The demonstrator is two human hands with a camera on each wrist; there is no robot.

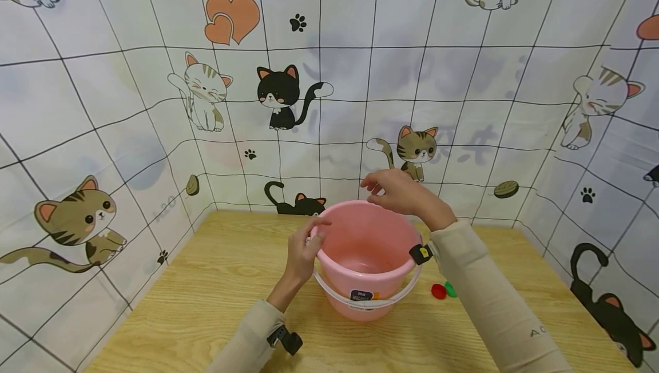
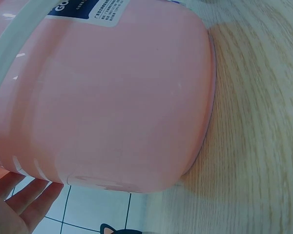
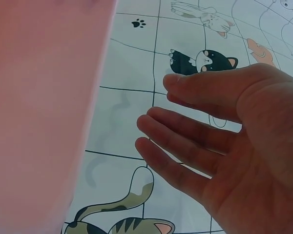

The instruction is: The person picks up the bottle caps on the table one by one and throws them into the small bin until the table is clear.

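Observation:
A pink plastic bucket (image 1: 360, 287) stands upright on the wooden table, its white handle (image 1: 365, 304) lowered across the front. My left hand (image 1: 304, 247) holds the bucket's left rim; in the left wrist view its fingers (image 2: 41, 200) lie against the outer wall. Over the far right rim my right hand (image 1: 399, 190) hovers with nothing in it. The right wrist view shows that hand's fingers (image 3: 180, 151) loosely extended and apart from the bucket's pink wall (image 3: 39, 117). Part of the bucket's floor is visible inside, and nothing shows on that part.
To the right of the bucket, a red round piece (image 1: 439, 291) and a green one (image 1: 451, 289) lie on the table (image 1: 231, 281), beside the right forearm. A cat-patterned cloth wall (image 1: 340, 75) encloses the back and both sides.

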